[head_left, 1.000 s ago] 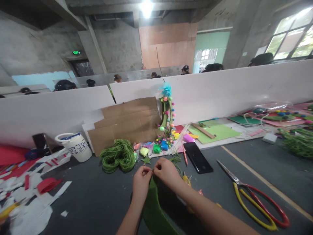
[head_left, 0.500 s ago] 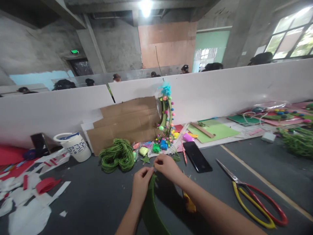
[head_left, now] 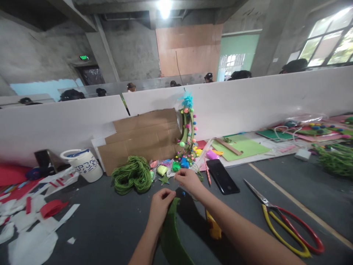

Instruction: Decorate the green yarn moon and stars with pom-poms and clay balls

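Observation:
My left hand (head_left: 162,203) pinches the upper end of a curved green felt strip (head_left: 174,232), which runs down toward the bottom edge of the view. Up and to the right of that end, my right hand (head_left: 188,181) is closed in a pinch, apart from the felt. What lies between its fingertips is too small to name. A small blue ball (head_left: 183,193) shows just below the right hand, and a green star (head_left: 164,179) lies just beyond the fingers. Under my right forearm, a yellow-handled tool (head_left: 214,226) is partly hidden.
Green yarn (head_left: 132,176) lies left of centre beside a white cup (head_left: 86,167). A phone (head_left: 223,176), a pencil (head_left: 207,172) and large scissors (head_left: 286,221) are on the right. A decorated green arch (head_left: 184,129) stands before cardboard (head_left: 143,136); white scraps (head_left: 33,235) lie left.
My right hand has drawn up and away from the strip's end, opening a gap between my hands. The small blue ball now shows. My left hand keeps its pinch, slightly lower.

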A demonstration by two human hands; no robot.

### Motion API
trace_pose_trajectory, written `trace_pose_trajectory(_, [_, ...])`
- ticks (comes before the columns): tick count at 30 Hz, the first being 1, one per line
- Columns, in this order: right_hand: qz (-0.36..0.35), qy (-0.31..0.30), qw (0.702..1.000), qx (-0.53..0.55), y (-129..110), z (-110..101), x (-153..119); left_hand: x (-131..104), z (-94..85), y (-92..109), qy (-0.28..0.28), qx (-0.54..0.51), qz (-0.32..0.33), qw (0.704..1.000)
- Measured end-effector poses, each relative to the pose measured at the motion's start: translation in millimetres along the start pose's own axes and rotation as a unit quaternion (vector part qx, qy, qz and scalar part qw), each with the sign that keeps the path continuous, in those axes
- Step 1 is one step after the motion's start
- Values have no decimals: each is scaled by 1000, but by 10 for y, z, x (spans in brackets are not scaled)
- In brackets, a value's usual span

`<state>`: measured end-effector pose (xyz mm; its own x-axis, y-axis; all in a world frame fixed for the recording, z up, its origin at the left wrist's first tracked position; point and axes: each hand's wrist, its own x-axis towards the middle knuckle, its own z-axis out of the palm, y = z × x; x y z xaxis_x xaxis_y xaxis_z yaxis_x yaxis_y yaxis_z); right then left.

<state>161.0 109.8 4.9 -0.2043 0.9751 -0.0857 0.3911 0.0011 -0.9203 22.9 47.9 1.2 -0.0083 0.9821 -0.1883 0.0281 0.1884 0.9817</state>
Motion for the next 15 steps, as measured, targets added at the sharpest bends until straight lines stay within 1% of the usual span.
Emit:
trace_pose_trajectory(4, [25,-20,999,38,-46,-39,-38,3,-23,11,-23,-52,-64,996])
trace_pose_trajectory(7, [37,-31,997,61,-79,-61,-76,4,-39,18,-25,-86,-101,991])
trace_pose_trajectory(11, [47,-41,995,77,-101,-77,-89,-10,-43,33,-36,-114,-129,984])
trace_pose_trajectory(15, [53,-45,994,84,-103,-84,-70,-33,-36,65,-47,-117,-140,982])
